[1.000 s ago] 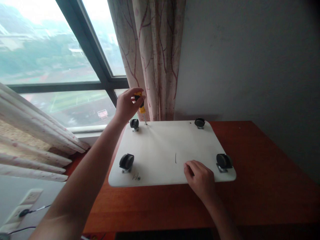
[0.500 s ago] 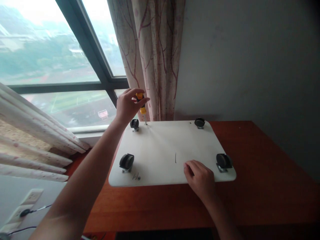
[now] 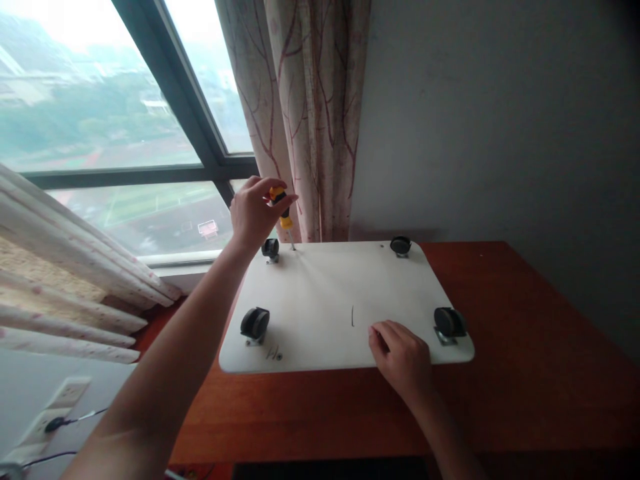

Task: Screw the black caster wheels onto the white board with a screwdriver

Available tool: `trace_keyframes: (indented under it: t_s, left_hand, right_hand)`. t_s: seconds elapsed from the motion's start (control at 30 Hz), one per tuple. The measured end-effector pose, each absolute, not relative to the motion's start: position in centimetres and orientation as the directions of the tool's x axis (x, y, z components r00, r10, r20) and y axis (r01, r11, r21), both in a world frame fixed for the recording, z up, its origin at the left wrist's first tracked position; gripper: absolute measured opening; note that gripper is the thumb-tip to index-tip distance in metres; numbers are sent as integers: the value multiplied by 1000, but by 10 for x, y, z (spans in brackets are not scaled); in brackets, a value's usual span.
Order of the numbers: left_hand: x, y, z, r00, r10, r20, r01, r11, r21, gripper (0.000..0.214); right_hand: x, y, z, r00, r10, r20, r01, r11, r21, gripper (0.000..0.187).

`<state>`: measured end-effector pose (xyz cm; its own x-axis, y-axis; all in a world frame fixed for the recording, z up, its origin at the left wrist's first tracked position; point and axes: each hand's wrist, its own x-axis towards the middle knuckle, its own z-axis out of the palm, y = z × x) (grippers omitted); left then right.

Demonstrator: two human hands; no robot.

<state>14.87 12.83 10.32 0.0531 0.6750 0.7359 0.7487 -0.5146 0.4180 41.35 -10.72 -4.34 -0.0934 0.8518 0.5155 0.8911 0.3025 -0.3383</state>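
My left hand grips the yellow and black handle of a screwdriver between thumb and fingers. The shaft points down, its tip at a screw spot on the far left edge of a white board. Black casters stand up from the board's corners: one beside the screwdriver, one near left, one far right and one near right. My right hand rests with curled fingers on the board's near edge, left of the near right caster; whether it holds anything is hidden.
The board lies on a reddish-brown wooden table. Behind it hangs a patterned curtain next to a window. A grey wall stands behind the table. At lower left is a wall socket with a plugged-in cord.
The screwdriver handle looks slightly turned in my left hand, with its tip at the same spot. My right hand stays in place on the board. The view has shifted very slightly.
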Motion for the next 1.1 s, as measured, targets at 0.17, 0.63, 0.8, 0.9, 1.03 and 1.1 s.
trace_keyframes:
  t_s: [0.17, 0.63, 0.8, 0.9, 1.03, 1.1]
  left_hand:
    - [147, 136, 100, 76, 708, 702, 681, -551, 482, 31]
    - [153, 134, 100, 87, 686, 722, 580, -624, 524, 36]
    - [154, 134, 99, 170, 709, 685, 522, -654, 548, 29]
    - [155, 131, 101, 155, 697, 700, 593, -632, 499, 30]
    - [157, 129, 104, 136, 691, 710, 670, -592, 448, 32]
    - [157, 131, 104, 155, 699, 698, 679, -588, 439, 33]
  right_hand:
    - [413, -107, -43, -94, 851, 517, 890, 304, -338, 28]
    - [413, -107, -43, -91, 856, 509, 887, 302, -349, 29]
    - [413, -107, -43, -89, 855, 510, 883, 305, -356, 28]
    - [413, -107, -44, -91, 854, 512, 883, 307, -355, 29]
    - [413, -107, -45, -87, 852, 516, 888, 301, -347, 28]
    - [414, -107, -46, -90, 850, 519, 890, 303, -342, 28]
